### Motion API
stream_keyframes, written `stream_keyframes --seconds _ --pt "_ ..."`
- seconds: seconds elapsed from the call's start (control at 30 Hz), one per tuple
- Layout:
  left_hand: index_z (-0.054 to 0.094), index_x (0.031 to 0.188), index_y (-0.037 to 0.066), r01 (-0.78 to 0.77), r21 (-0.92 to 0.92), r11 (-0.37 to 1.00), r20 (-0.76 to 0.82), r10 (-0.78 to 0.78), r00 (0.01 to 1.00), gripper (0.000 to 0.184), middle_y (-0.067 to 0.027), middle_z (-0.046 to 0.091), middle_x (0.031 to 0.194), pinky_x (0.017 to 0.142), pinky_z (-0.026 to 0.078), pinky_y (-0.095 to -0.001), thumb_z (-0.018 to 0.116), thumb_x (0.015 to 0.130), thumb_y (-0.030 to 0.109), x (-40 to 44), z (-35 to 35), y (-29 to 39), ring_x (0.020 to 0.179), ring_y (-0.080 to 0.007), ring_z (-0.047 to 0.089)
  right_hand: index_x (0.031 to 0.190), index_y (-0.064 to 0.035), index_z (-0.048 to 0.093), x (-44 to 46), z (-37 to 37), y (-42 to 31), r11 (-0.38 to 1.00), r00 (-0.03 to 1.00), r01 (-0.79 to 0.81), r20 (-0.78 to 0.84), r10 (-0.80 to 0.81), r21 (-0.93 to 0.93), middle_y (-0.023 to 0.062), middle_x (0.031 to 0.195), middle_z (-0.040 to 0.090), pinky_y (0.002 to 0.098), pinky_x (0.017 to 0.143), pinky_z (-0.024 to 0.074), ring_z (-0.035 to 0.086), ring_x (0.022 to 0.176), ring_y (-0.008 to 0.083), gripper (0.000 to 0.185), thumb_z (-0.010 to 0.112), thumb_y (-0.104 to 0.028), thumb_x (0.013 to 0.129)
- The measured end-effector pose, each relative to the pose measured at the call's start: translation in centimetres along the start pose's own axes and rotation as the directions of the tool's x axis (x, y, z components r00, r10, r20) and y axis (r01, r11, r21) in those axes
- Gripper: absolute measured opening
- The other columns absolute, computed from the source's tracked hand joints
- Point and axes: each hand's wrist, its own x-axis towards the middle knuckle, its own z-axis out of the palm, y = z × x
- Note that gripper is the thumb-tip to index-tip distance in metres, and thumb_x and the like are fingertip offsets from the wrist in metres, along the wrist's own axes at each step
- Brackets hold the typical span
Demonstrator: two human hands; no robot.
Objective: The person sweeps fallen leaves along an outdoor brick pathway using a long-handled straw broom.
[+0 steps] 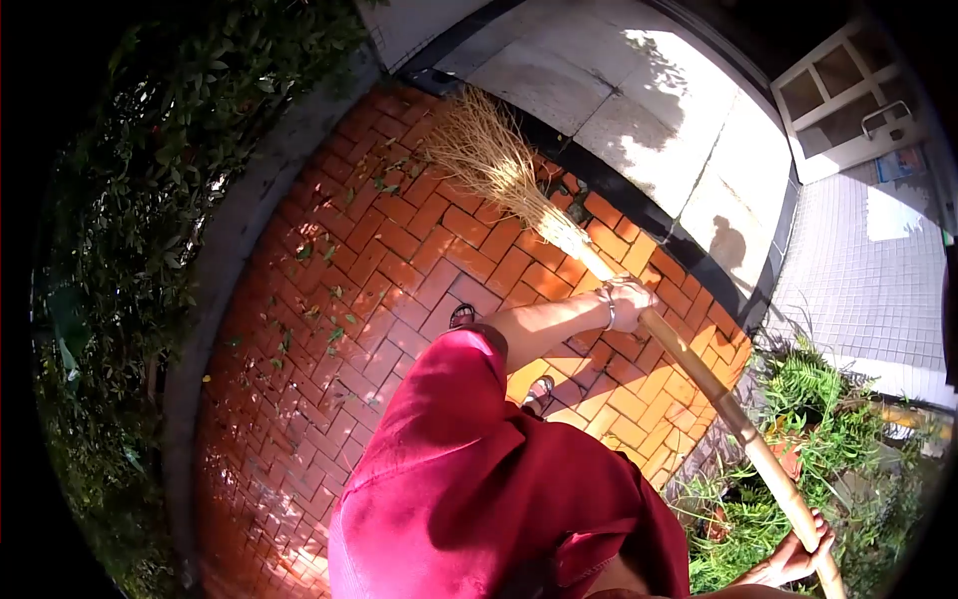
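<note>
While both hands [631, 303] grip the broom [689, 361] — ferns [808, 387] crowd a garden bed [701, 462].

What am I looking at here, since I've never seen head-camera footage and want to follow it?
There is no machine: just one person and their bare hands. The only picture comes from a camera on their head, looking forward and down, so their red clothing fills the bottom. The dark, curved border suggests a very wide lens.

Both hands grip one long broom. The left hand, with a bracelet at its wrist, holds the handle nearer the bristles; the right hand holds it near the bottom-right of the picture.

Underfoot is brick paving, with leaves scattered on it, mostly to the left.
</note>
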Motion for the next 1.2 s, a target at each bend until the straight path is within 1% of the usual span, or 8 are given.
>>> stream_keyframes --seconds 0.3,0.47,0.57,0.7,0.8,0.83,1.03,1.2 --pt "0.056 0.090 0.010 0.438 -0.041 0.898 -0.058 -0.440 0.896 0.031 -0.0101 0.059 0.081 0.076 0.039 -0.0400 0.058 0.059 0.012 -11.7 -2.6 -11.4 0.084 -0.0246 0.055 0.086 -0.0091 0.044 7.4 18.6 12.0 0.976 0.956 -0.193 0.206 0.209 -0.098 0.0044 0.068 0.044 0.0423 0.085 0.0372 0.047 0.071 0.0172 0.014 0.054 -0.008 0.076" --pt "0.057 0.080 0.014 0.679 -0.045 0.732 0.265 -0.647 0.715 0.016 -0.0085 0.060 0.073 0.069 0.044 -0.0378 0.057 0.064 0.016 -21.7 -4.7 -9.1 0.077 -0.0237 0.058 0.081 -0.0068 0.044 7.6 20.2 20.2 0.880 0.813 -0.465 0.345 0.468 -0.099 0.0057 0.068 0.044 0.0358 0.079 0.0397 0.046 0.069 0.0189 0.011 0.054 -0.008 0.076" --pt "0.055 0.077 0.015 0.628 0.052 0.777 0.295 -0.613 0.733 0.014 -0.0055 0.058 0.068 0.061 0.044 -0.0370 0.057 0.064 0.015 -21.8 -5.0 -6.9 0.068 -0.0229 0.058 0.079 -0.0057 0.046 7.9 18.8 19.5 0.895 0.840 -0.446 0.334 0.429 -0.029 0.0057 0.069 0.046 0.0332 0.075 0.0406 0.047 0.068 0.0186 0.011 0.055 -0.010 0.077" --pt "0.055 0.079 0.016 0.407 0.040 0.912 0.100 -0.409 0.907 0.017 -0.0030 0.056 0.064 0.058 0.042 -0.0363 0.058 0.068 0.028 -15.1 -7.0 -5.6 0.067 -0.0200 0.057 0.082 -0.0017 0.047 9.8 13.4 13.5 0.964 0.937 -0.265 0.232 0.260 -0.007 0.0060 0.069 0.047 0.0340 0.078 0.0416 0.048 0.069 0.0182 0.012 0.054 -0.012 0.078" --pt "0.056 0.082 0.016 0.275 0.503 0.820 0.142 -0.392 0.909 0.014 -0.0009 0.056 0.068 0.069 0.037 -0.0301 0.053 0.069 0.016 -7.7 -7.4 -10.1 0.074 -0.0128 0.054 0.083 0.0019 0.049 8.6 14.0 10.7 0.990 0.981 -0.138 0.138 0.135 0.010 0.0090 0.073 0.051 0.0366 0.081 0.0427 0.051 0.074 0.0213 0.012 0.051 -0.010 0.080" --pt "0.057 0.080 0.013 0.280 0.132 0.951 0.051 -0.289 0.956 0.018 -0.0029 0.057 0.072 0.074 0.039 -0.0327 0.054 0.063 0.010 -6.7 -11.2 -9.9 0.078 -0.0160 0.054 0.083 0.0027 0.050 7.9 15.4 10.3 0.993 0.986 -0.113 0.123 0.111 0.011 0.0103 0.075 0.052 0.0375 0.083 0.0429 0.052 0.076 0.0226 0.012 0.050 -0.009 0.080" --pt "0.060 0.091 0.013 0.382 0.077 0.921 -0.225 -0.357 0.907 0.027 -0.0044 0.059 0.090 0.083 0.032 -0.0273 0.059 0.064 0.010 -3.1 -15.6 -22.8 0.092 -0.0183 0.050 0.083 -0.0056 0.052 3.3 28.1 18.7 0.988 0.939 -0.155 0.307 0.155 -0.026 0.0085 0.083 0.056 0.0362 0.091 0.0390 0.052 0.090 0.0221 0.011 0.057 -0.013 0.077" --pt "0.054 0.078 0.016 0.574 0.127 0.809 -0.299 -0.521 0.800 0.014 0.0005 0.053 0.073 0.073 0.030 -0.0348 0.058 0.068 0.026 -14.1 -14.7 -25.1 0.081 -0.0183 0.048 0.080 -0.0061 0.046 6.7 35.0 23.1 0.958 0.866 -0.281 0.416 0.277 -0.054 0.0059 0.073 0.048 0.0444 0.091 0.0348 0.049 0.079 0.0199 0.008 0.053 -0.010 0.079"
